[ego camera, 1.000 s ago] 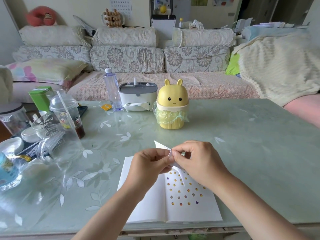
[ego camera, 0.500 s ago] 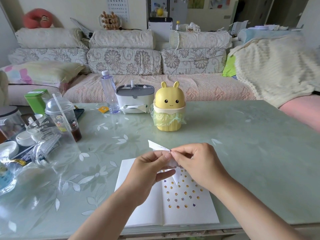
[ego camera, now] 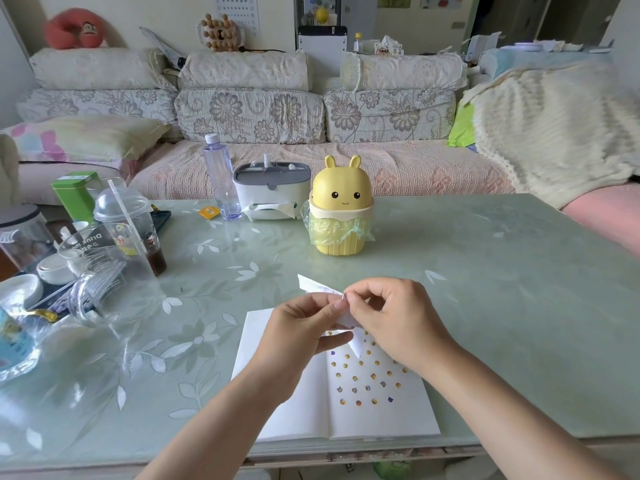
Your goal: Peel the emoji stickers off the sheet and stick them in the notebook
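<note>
While left hand (ego camera: 300,328) holds sheet (ego camera: 312,285), right hand (ego camera: 398,317) pinches.

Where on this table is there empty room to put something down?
The table's right side is bare, from the yellow bin and notebook to the edge. So is the front left, beside the notebook. Cups, a tin and a bottle crowd the back left.

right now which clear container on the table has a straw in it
The dome-lidded plastic cup at the left, brown drink at its bottom. The tall bottle is capped; the glass jug has none.
</note>
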### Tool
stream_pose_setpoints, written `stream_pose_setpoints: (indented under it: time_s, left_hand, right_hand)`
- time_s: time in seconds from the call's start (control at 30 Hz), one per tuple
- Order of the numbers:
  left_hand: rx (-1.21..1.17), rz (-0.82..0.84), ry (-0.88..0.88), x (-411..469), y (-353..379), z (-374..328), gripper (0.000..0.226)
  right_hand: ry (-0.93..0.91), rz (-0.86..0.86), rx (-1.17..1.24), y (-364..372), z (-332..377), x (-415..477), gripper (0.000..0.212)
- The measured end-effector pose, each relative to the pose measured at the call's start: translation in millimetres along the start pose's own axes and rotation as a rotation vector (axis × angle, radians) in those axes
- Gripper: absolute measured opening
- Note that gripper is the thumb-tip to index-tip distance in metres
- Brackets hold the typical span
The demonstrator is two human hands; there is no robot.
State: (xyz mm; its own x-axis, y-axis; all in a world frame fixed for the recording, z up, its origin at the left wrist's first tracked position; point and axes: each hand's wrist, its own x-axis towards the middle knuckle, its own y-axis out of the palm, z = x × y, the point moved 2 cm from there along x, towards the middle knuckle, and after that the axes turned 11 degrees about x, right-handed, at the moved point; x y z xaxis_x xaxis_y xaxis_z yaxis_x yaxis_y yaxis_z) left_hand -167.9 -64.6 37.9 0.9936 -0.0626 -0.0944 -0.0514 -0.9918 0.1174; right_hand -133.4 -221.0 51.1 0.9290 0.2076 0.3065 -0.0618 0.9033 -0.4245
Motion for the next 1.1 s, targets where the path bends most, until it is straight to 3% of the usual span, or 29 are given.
stream_pose_setpoints:
  time_s: [0.23, 0.4, 0.5, 0.6, 0.73, 0.93, 1.1]
  left_hand:
    - [0.156, 0.001, 0.011, 3.9, -3.5, 0.0, 0.01]
    - [0.259, -0.115, 0.004, 6.4, -9.3, 2.7, 0.014]
    - [0.233, -0.236, -0.01, 10.0, -15.4, 5.7, 0.015]
    - [0.185, -0.286, -0.006, 12.8, -16.9, 7.3, 0.017]
    - [0.136, -0.28, -0.009, 16.0, -7.9, 9.2, 0.018]
    - [0.079, -0.235, -0.043, 16.8, 13.2, 14.0, 0.016]
    - [-0.014, -0.194, -0.076, 19.5, 22.5, 18.8, 0.012]
  right_hand:
    - [0.15, -0.008, 0.203, -1.5, 2.8, 2.2, 0.014]
    - [0.235, -0.022, 0.312, -8.1, -2.6, 0.3, 0.014]
    - [0.124, 0.019, -0.018, -21.1, -18.6, -13.9, 0.012]
    - [-0.119, 0.089, -0.44, -31.8, -35.9, -38.2, 0.011]
    - [-0.333, 0.247, -0.657, -38.2, -63.6, -65.7, 0.016]
    - [-0.426, 0.386, -0.786, -44.8, -71.1, -83.9, 0.034]
    - [-0.221, 0.389, -0.649, -56.5, -62.8, -83.5, 0.032]
